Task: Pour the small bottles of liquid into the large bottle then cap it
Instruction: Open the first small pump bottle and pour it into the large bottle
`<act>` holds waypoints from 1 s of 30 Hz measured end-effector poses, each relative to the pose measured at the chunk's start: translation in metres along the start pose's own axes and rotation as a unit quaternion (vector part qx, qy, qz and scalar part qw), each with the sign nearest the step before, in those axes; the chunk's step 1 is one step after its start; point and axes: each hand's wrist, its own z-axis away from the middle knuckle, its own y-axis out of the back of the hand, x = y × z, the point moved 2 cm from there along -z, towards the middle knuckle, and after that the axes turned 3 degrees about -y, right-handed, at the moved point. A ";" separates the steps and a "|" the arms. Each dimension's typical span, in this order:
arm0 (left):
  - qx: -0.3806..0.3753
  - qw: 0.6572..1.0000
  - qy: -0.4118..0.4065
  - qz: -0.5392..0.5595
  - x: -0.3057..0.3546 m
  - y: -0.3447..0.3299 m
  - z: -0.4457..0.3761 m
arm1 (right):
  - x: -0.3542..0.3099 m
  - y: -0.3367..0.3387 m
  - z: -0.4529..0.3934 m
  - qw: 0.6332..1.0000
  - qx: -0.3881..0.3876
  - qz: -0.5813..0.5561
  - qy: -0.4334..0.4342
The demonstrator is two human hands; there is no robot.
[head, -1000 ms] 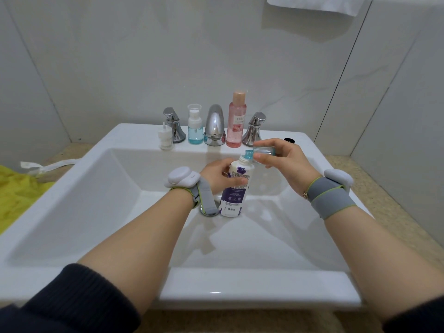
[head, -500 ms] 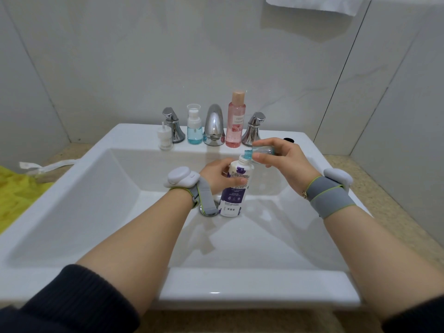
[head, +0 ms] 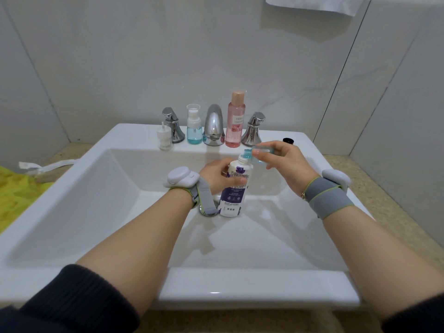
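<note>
The large bottle (head: 234,188), white with a purple label, stands upright in the white sink (head: 96,203), in front of the chrome faucet (head: 213,126) and just beside the drain. The left hand (head: 217,176) is wrapped around its middle, gripping it. The right hand (head: 286,164) holds a small clear bottle (head: 259,153) tipped on its side, its teal threaded neck resting at the large bottle's open mouth. Just left of the faucet on the sink's back ledge stands a small blue pump bottle (head: 194,124); just right of the faucet stands a tall pink bottle (head: 236,120). A white pump cap (head: 164,138) sits farther left of the faucet, near the left tap handle (head: 172,124). Both wrists wear grey bands carrying white devices.
</note>
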 end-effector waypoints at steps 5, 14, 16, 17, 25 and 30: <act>-0.002 1.000 0.003 0.008 -0.001 0.000 0.000 | 0.004 -0.001 -0.001 0.999 0.020 0.012 -0.027; -0.003 1.000 0.000 0.010 0.001 -0.002 0.000 | 0.000 -0.009 0.001 0.997 0.023 0.010 -0.077; -0.001 1.000 -0.002 0.012 0.001 -0.002 0.000 | 0.001 -0.011 0.000 0.996 0.032 0.012 -0.084; -0.001 1.000 -0.003 0.013 0.001 -0.002 0.000 | 0.001 -0.011 0.000 0.995 0.037 0.012 -0.088; -0.004 1.000 -0.010 0.006 0.002 -0.004 0.000 | 0.004 -0.012 -0.002 0.989 0.110 0.003 -0.094; -0.005 1.000 -0.009 0.009 0.003 -0.004 0.000 | 0.005 -0.011 -0.005 0.987 0.135 0.011 -0.083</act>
